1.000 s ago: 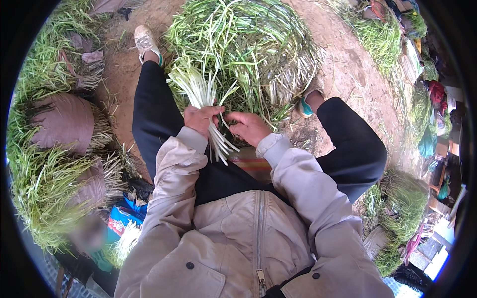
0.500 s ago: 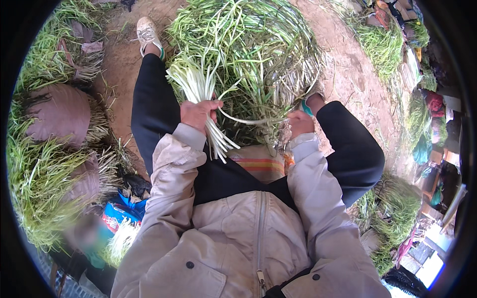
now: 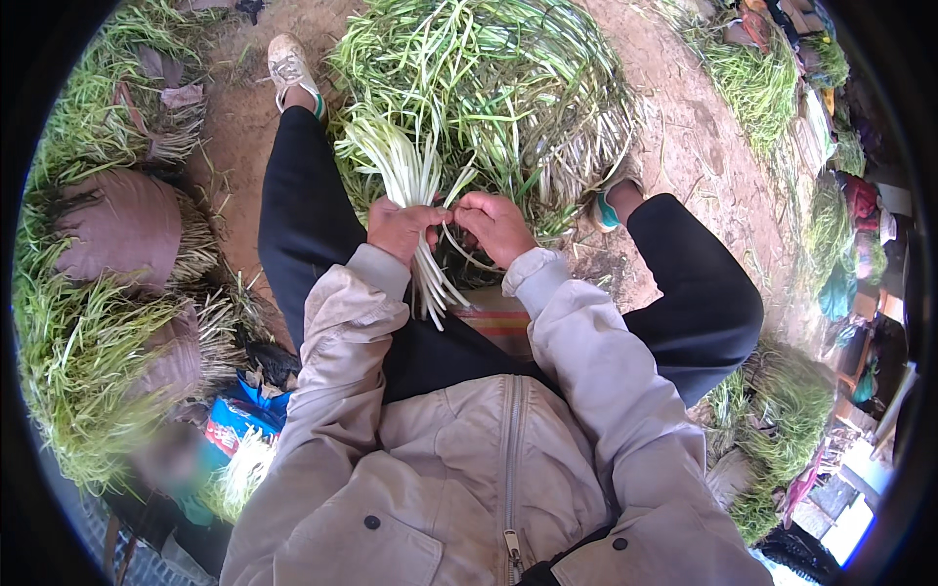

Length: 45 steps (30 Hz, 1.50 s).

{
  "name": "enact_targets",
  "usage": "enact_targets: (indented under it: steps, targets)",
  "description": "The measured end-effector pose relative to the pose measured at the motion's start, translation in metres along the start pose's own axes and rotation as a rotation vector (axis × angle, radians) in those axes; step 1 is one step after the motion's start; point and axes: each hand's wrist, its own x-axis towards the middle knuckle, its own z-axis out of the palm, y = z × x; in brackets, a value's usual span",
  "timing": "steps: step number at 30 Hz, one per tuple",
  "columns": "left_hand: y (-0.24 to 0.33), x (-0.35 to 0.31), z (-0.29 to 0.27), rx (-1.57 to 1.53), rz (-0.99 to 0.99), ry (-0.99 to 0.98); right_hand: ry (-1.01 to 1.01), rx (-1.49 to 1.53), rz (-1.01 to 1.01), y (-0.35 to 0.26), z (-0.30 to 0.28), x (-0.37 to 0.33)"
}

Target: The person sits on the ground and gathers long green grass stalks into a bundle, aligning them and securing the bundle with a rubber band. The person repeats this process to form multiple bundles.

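The right hand [image 3: 496, 230] has come back from near the right shoe [image 3: 606, 212] to just beside the left hand [image 3: 399, 230]. Left to right, a cloth-wrapped bundle of greens [image 3: 127, 230] lies on the brown ground [image 3: 227, 186]; then the left hand grips a bunch of pale stalks [image 3: 408, 176] around its middle, between the thighs, before a large green heap [image 3: 508, 98]; the right hand's thumb and fingers are drawn together, though whether they pinch a stalk I cannot tell.
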Motion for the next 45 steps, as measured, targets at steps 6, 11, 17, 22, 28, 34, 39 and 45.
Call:
enact_targets:
  steps: [6,11,17,22,28,34,39,45]
  targets:
    - [-0.003,0.004,0.004,-0.031,0.013,0.029,-0.037,0.137,0.192,0.005,-0.009,-0.013]
    - [0.000,0.001,0.003,0.012,0.035,0.039,-0.093,0.081,0.006,0.007,0.005,-0.028]
    - [-0.001,0.001,0.005,0.030,0.037,0.124,0.091,-0.011,-0.024,0.007,0.013,-0.033]
    - [-0.001,0.000,0.007,0.055,0.016,0.141,0.200,-0.178,-0.142,0.011,0.017,-0.032]
    - [-0.003,-0.002,0.011,0.051,0.028,0.073,0.283,0.044,0.005,0.013,0.018,-0.033]
    - [-0.004,-0.006,0.010,0.070,0.023,-0.005,0.276,0.183,0.118,0.003,0.021,-0.029]
    - [-0.002,-0.005,0.003,0.072,0.023,-0.031,0.261,0.612,0.205,0.003,-0.001,-0.025]
    - [0.000,-0.003,-0.002,-0.007,0.035,-0.040,0.129,0.619,0.182,-0.011,-0.040,-0.035]
